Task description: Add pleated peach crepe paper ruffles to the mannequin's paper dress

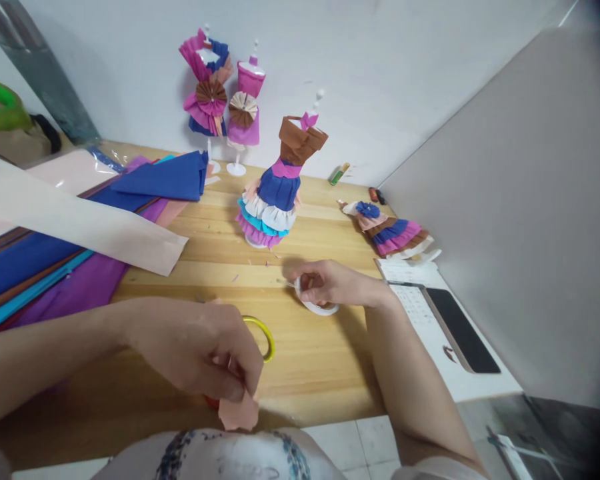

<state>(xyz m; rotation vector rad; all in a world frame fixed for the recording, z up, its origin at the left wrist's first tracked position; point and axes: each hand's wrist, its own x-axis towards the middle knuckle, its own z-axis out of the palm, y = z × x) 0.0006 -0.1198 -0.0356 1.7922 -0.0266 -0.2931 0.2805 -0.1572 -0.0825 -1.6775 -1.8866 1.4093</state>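
Observation:
Low over the table's near edge, my left hand pinches a small peach piece of crepe paper between thumb and fingers. My right hand is closed on the rim of a white roll of tape, which rests on or just above the tabletop. Between the hands lies a yellow ring-shaped loop, partly covered by my left hand, so its kind is unclear. A bit of red shows under the left hand. Beyond them stands a dress form in a ruffled paper dress.
Folded crepe paper strips cover the table's left side. Two more dressed forms stand by the wall. At right lie another paper dress, an open notebook and a black phone-like slab. A green-labelled tube lies behind.

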